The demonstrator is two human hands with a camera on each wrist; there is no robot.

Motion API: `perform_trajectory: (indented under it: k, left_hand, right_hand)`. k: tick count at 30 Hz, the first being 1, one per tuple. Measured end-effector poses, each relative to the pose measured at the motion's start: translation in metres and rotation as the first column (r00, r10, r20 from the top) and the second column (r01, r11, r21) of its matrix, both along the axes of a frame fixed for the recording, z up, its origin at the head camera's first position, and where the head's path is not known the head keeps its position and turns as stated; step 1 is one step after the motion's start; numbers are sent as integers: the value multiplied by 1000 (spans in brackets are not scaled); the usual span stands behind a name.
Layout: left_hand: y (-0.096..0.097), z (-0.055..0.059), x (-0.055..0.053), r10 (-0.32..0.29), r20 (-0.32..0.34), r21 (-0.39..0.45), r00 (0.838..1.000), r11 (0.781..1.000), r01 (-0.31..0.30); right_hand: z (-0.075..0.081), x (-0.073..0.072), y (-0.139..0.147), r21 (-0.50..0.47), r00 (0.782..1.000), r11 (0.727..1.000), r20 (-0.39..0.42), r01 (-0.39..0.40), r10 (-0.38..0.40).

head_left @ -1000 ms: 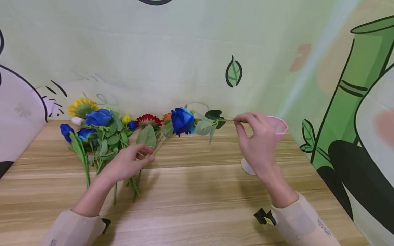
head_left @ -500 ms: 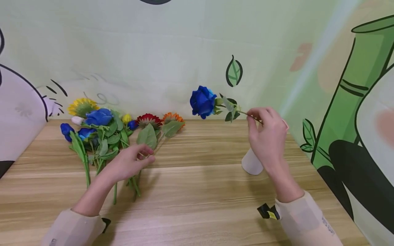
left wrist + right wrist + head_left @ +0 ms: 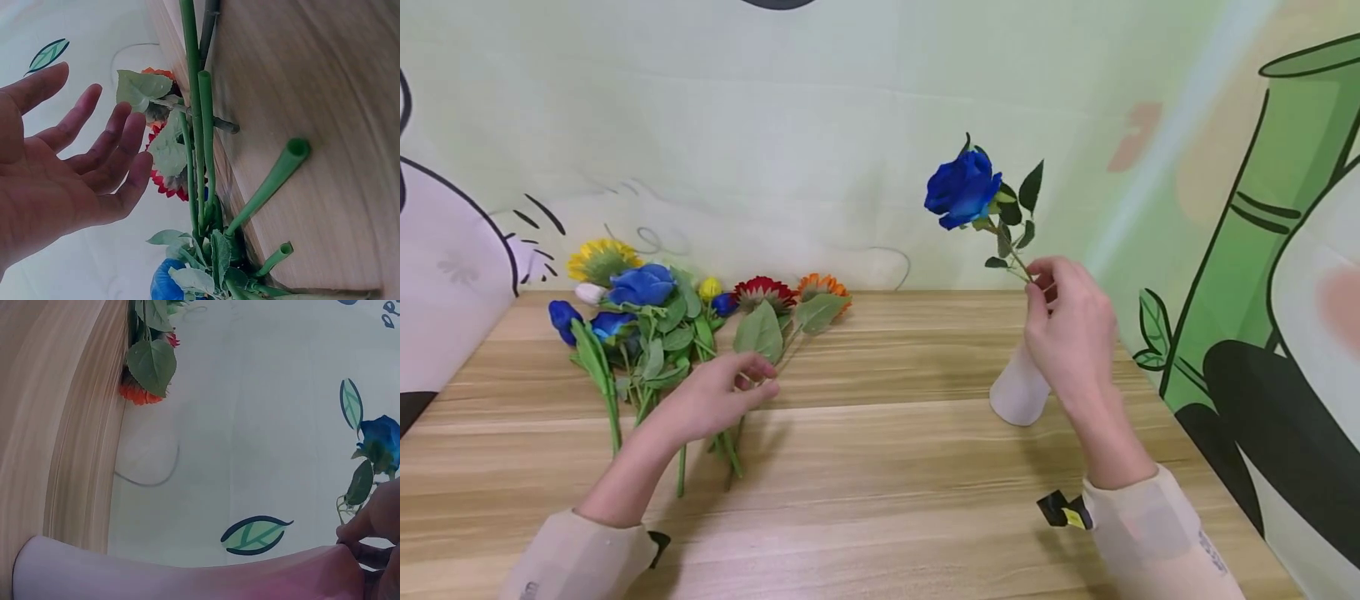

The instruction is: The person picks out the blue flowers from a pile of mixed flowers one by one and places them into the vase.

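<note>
My right hand (image 3: 1071, 329) pinches the stem of a blue rose (image 3: 962, 187), whose bloom tilts up and to the left. Below and behind this hand stands a vase (image 3: 1018, 392), white at the base and pink toward the rim. In the right wrist view, the fingertips are right at the vase's (image 3: 187, 584) pink rim, and the lower stem is hidden. My left hand (image 3: 718, 396) hovers with relaxed fingers over loose flower stems and holds nothing. The left wrist view shows its palm beside the green stems (image 3: 194, 119).
At the left lies a pile of artificial flowers: a yellow sunflower (image 3: 601, 260), blue roses (image 3: 642, 285), a white bud (image 3: 590, 293), a red flower (image 3: 763, 292) and an orange flower (image 3: 823, 287). The wooden table (image 3: 880, 500) meets a printed cloth backdrop (image 3: 775, 150) at its back edge.
My right hand has moved right with the blue rose, lifting it away from the pile and turning it from level to bloom-up over the vase. The left hand has stayed in place.
</note>
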State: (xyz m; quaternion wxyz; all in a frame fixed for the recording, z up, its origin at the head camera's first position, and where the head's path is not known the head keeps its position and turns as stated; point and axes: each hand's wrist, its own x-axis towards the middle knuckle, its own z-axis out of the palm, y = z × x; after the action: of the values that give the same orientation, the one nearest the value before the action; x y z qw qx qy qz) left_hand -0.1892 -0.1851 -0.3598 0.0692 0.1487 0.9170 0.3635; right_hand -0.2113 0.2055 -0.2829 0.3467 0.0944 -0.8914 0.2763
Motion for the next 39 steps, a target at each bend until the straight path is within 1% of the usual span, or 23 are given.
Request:
perform_trajectory:
  k: [4, 8, 16, 20, 25, 29, 32, 39]
  left_hand:
    - [0, 0, 0, 0, 1, 0, 1000, 1000, 0]
    - [0, -1, 0, 1, 2, 1, 1000, 1000, -1]
    - [0, -3, 1, 6, 4, 3, 1000, 1000, -6]
    - [-1, -4, 1, 9, 6, -1, 1000, 1000, -9]
    - [-1, -4, 1, 12, 11, -1, 1000, 1000, -12]
    - [-1, -4, 1, 15, 13, 0, 1000, 1000, -15]
    - [-1, -4, 0, 13, 14, 4, 1000, 1000, -13]
    - [-1, -5, 0, 18, 14, 2, 1000, 1000, -18]
  right_hand:
    - [0, -1, 1, 38, 1000, 999, 8, 22, -22]
    - [1, -1, 0, 47, 999, 998, 11, 33, -33]
    - [0, -4, 2, 54, 1000, 998, -25, 12, -11]
    - [0, -2, 3, 78, 1000, 997, -13, 13, -12]
    - [4, 0, 6, 112, 999, 993, -6, 39, -39]
    - [6, 1, 8, 110, 998, 992, 11, 64, -66]
    - [7, 1, 9, 102, 998, 993, 17, 66, -68]
    - [6, 1, 11, 111, 998, 991, 1, 69, -70]
